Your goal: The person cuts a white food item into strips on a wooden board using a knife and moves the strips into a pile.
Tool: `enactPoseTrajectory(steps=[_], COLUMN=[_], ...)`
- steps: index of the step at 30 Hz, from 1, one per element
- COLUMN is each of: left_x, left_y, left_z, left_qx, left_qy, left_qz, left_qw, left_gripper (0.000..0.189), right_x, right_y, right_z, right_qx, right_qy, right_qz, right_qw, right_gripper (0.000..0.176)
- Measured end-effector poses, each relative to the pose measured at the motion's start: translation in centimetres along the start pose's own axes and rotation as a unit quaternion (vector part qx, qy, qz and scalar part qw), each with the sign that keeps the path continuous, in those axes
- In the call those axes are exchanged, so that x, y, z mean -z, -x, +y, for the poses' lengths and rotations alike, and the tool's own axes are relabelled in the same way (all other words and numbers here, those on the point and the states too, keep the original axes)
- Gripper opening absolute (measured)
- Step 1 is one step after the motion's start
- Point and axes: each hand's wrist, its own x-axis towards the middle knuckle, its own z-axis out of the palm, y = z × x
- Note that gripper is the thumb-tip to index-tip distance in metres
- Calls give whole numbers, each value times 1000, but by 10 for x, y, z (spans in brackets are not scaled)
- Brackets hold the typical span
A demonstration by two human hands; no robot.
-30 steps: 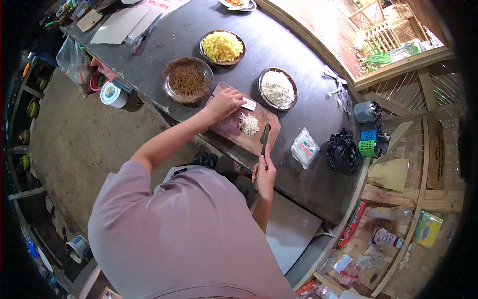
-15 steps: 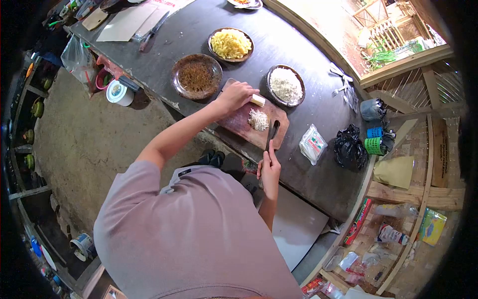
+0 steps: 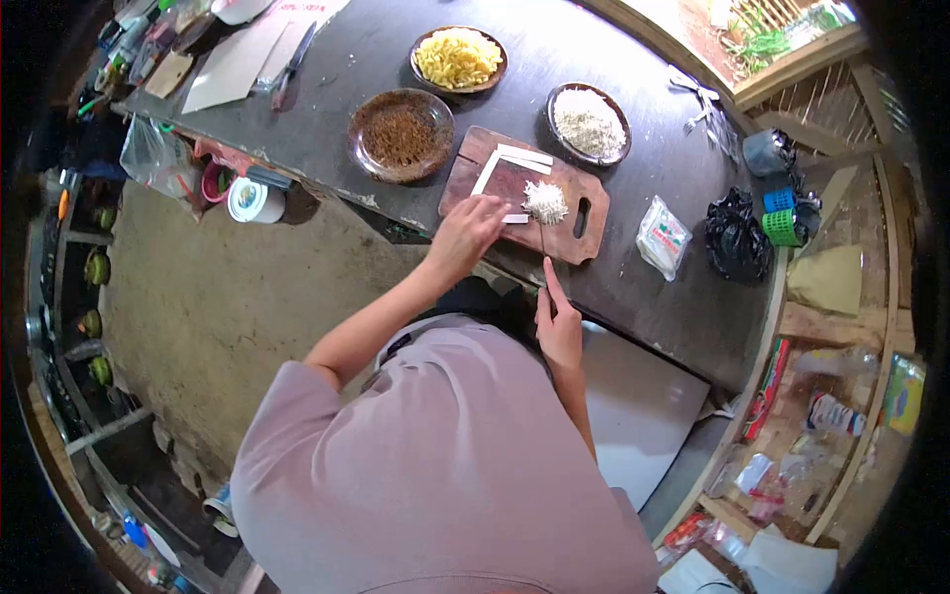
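Note:
A wooden cutting board [image 3: 458, 188] lies at the table's front edge. My left hand [image 3: 471, 234] is over its near left part, fingers drawn together on the end of a pale white food strip [image 3: 516, 219]. My right hand [image 3: 560, 322] grips a knife [image 3: 542, 238], its handle mostly hidden; the thin blade points away from me, just right of that strip. Beyond the blade sits a small heap of white shreds [image 3: 544, 202]. Two groups of longer white strips [image 3: 524, 155] form a corner shape farther up the board.
Behind the board stand a brown bowl of white shreds [image 3: 591, 121], a bowl of yellow pieces [image 3: 458, 59] and a brown plate with dark residue [image 3: 382, 155]. Right of it lie a white packet [image 3: 663, 238] and a black plastic bag [image 3: 737, 235]. Another knife [image 3: 294, 64] rests far left.
The white piece under my left hand now appears as separate strips spread on the board. My left hand has come nearer me, and the knife has moved left to the strip's end. The view has shifted.

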Motion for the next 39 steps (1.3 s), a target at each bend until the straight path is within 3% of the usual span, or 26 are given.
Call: enactPoseTrajectory(steps=[4, 13, 17, 22, 26, 32, 39], left_x=[-10, 2, 8, 1, -9, -16, -19], left_y=[-6, -5, -12, -5, -6, -10, -9], left_z=[3, -29, -35, -17, 0, 15, 6], left_qx=[-14, 7, 37, -4, 12, -7, -9], left_qy=[0, -13, -26, 0, 39, -22, 14], left_qz=[-36, -11, -2, -14, -22, -30, -34], left_qw=[999, 1000, 999, 1000, 999, 999, 999], left_gripper=[32, 32, 28, 30, 31, 32, 38], right_x=[-7, -9, -14, -5, -1, -2, -10], right_y=[-7, -7, -13, -24, -31, -22, -14], right_z=[-8, -4, -6, -15, -9, -17, -13], right_qx=[67, 24, 56, 27, 11, 21, 28], right_qy=[39, 23, 19, 55, 85, 133, 141], right_qz=[18, -5, -1, -39, -13, -12, 5], right_qw=[997, 999, 998, 997, 996, 991, 990], right_gripper=[68, 74, 73, 69, 69, 69, 63])
